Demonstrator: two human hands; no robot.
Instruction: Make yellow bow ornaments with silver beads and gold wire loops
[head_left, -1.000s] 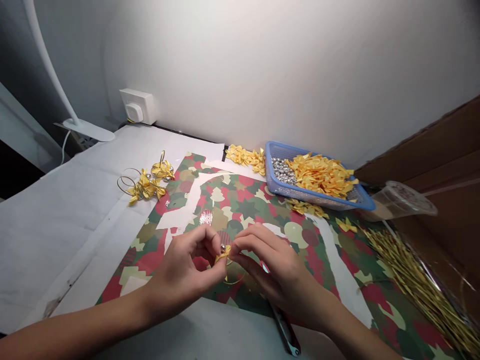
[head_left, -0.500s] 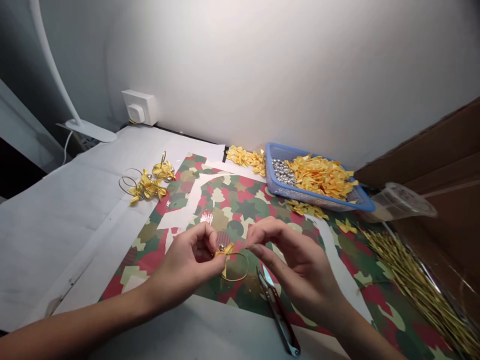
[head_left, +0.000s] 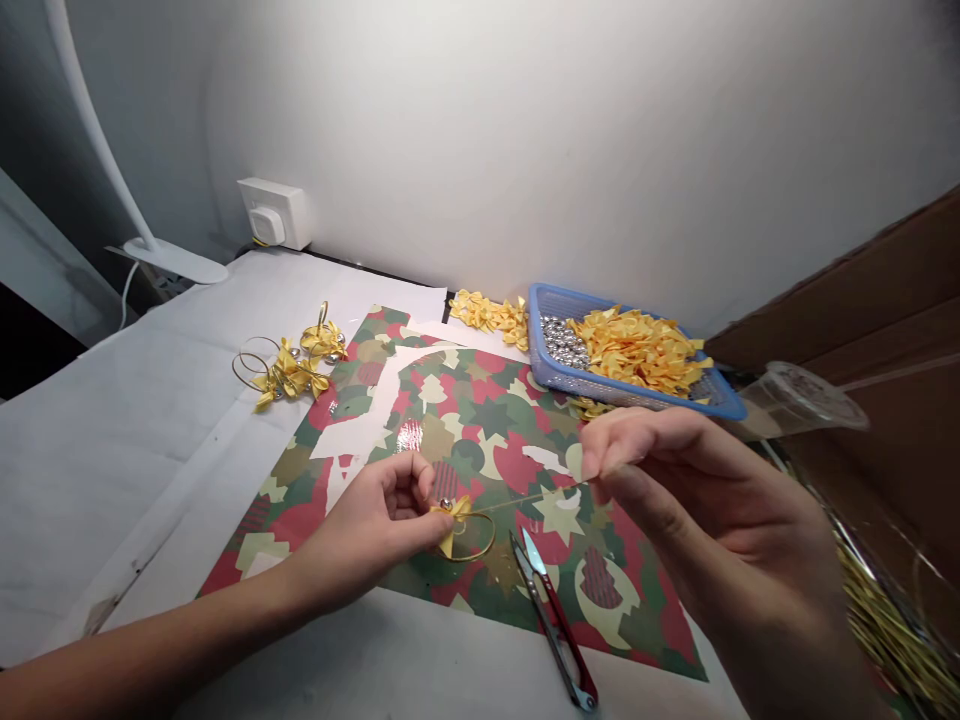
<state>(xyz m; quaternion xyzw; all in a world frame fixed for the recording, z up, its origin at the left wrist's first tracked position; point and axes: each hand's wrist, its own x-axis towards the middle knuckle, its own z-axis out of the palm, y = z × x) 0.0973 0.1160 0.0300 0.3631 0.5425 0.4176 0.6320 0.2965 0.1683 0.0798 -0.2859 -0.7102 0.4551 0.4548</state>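
Note:
Between the thumb and fingers of my left hand (head_left: 360, 530) is a yellow ribbon bow (head_left: 459, 508), pinched just above the patterned paper. A small silver bell (head_left: 445, 504) sits at the bow, and a gold cord loop (head_left: 486, 545) hangs to its right. From the bow a thin gold cord (head_left: 536, 496) runs taut to the right. Its far end is pinched between the thumb and forefinger of my right hand (head_left: 712, 520). Thread snips (head_left: 553, 620) with a dark red handle side lie on the paper's front edge, blades apart, between my hands.
A blue basket (head_left: 637, 395) by the wall holds yellow bows (head_left: 637, 348) and silver bells (head_left: 564, 343). Looped bows with bells (head_left: 289, 375) lie at left. Loose bows (head_left: 487, 312) lie behind the patterned paper (head_left: 360, 400). Gold cords (head_left: 892, 620) and a plastic cup (head_left: 810, 400) are at right.
My right hand has moved right and toward me, drawing the gold cord out into a straight line. My left hand has stayed in place on the bow.

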